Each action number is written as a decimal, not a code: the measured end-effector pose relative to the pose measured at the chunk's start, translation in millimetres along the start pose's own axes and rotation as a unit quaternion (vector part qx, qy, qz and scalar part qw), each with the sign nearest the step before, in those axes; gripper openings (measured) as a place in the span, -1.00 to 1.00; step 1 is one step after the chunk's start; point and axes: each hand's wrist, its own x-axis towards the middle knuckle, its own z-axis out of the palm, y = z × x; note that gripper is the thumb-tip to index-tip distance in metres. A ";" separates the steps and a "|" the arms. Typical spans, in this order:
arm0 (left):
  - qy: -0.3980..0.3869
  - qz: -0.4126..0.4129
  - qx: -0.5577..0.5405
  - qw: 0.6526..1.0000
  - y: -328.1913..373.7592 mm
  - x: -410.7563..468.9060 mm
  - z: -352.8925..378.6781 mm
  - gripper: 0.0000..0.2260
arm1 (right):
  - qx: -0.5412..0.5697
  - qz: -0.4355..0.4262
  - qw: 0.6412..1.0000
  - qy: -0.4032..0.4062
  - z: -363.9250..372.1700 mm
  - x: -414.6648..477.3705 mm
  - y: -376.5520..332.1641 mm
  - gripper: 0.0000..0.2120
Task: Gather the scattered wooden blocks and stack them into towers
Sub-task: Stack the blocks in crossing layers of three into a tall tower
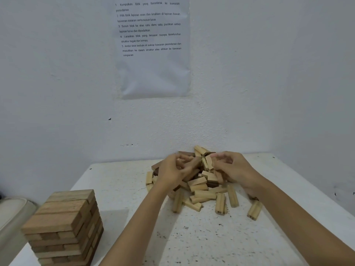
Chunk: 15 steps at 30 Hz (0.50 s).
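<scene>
A loose pile of wooden blocks (201, 187), pale and a few dark brown, lies at the far middle of the white table (192, 237). My left hand (172, 170) rests on the pile's left side with its fingers curled around a brown block. On the pile's right side, my right hand (232, 167) has its fingers bent into the blocks; what it grips is hidden. A stacked tower of blocks (63, 227), several layers high, stands at the table's near left corner. One pale block (254, 209) lies apart at the right.
A white wall rises right behind the pile, with a printed instruction sheet (151, 47) taped above. Another wall closes the right side. A pale rounded object (11, 214) sits off the table's left edge. The tabletop is speckled with dark marks.
</scene>
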 end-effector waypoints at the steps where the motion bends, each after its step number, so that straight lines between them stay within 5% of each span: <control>1: 0.012 -0.017 -0.058 0.998 3.3 0.7 -3.7 -0.74 | 0.023 0.006 1.000 -0.006 0.5 0.0 -1.0 -0.84; 6: 0.044 -0.080 -0.269 0.959 8.2 2.6 -14.7 -0.61 | 0.035 -0.005 0.998 -0.045 9.4 9.5 -7.5 -0.73; 15: 0.088 -0.109 -0.344 0.929 0.3 5.9 -21.8 -0.78 | -0.142 -0.145 0.976 -0.080 29.3 66.7 -19.0 -0.81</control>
